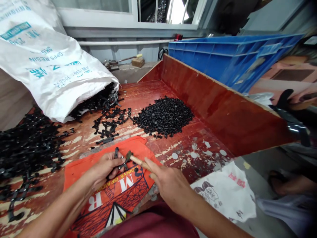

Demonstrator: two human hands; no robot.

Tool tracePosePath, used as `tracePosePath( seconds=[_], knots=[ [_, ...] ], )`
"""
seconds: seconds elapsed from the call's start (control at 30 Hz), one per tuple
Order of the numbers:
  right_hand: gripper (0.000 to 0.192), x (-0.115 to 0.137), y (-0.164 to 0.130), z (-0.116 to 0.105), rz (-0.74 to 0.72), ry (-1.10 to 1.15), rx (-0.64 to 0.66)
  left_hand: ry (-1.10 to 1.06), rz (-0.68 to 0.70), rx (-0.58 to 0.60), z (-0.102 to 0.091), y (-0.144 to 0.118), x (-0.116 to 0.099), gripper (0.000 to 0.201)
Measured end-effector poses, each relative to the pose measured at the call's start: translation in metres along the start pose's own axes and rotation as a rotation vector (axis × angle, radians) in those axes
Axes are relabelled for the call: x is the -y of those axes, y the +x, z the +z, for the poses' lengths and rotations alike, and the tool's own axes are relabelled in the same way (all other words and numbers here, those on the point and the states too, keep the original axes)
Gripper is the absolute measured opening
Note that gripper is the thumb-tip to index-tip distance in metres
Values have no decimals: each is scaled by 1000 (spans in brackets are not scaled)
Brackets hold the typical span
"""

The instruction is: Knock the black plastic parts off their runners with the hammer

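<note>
My left hand [109, 167] pinches a black plastic moulded piece [116, 152] with knobbed branches, over an orange printed cloth [138, 148]. In my right hand [165, 178] is a wooden-handled tool [138, 162], its handle gripped by thumb and fingers. The tool's dark head [128, 155] is at the piece, beside my left fingertips; whether they touch I cannot tell. A few small black bits lie on the cloth near both hands. Beyond the cloth is a pile of small black plastic parts [164, 115], with loose branched pieces [107, 127] to its left.
A white woven sack [61, 66] spills black pieces at upper left, above a large black heap [29, 142]. A red wooden side board [210, 99] borders the right, with a blue crate [210, 59] behind it. A white printed bag [228, 195] lies at lower right.
</note>
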State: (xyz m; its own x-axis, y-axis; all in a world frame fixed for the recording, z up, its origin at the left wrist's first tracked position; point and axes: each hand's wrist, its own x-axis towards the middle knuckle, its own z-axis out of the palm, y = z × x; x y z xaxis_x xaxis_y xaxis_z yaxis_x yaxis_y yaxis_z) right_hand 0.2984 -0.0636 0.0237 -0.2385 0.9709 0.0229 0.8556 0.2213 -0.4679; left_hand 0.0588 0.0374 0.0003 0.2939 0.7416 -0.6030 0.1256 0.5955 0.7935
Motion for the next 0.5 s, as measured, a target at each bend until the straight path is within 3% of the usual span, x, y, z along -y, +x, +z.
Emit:
tracePosePath(
  seconds=[0.07,0.3,0.5],
  knots=[
    [55,1,0,3,7,-1,56,12,1,1,1,0,0,34],
    [54,5,8,0,24,54,64,-46,32,-18,-2,-3,4,37],
    [54,-8,9,-14,126,327,-94,-221,182,-21,-8,-13,-16,35]
  ],
)
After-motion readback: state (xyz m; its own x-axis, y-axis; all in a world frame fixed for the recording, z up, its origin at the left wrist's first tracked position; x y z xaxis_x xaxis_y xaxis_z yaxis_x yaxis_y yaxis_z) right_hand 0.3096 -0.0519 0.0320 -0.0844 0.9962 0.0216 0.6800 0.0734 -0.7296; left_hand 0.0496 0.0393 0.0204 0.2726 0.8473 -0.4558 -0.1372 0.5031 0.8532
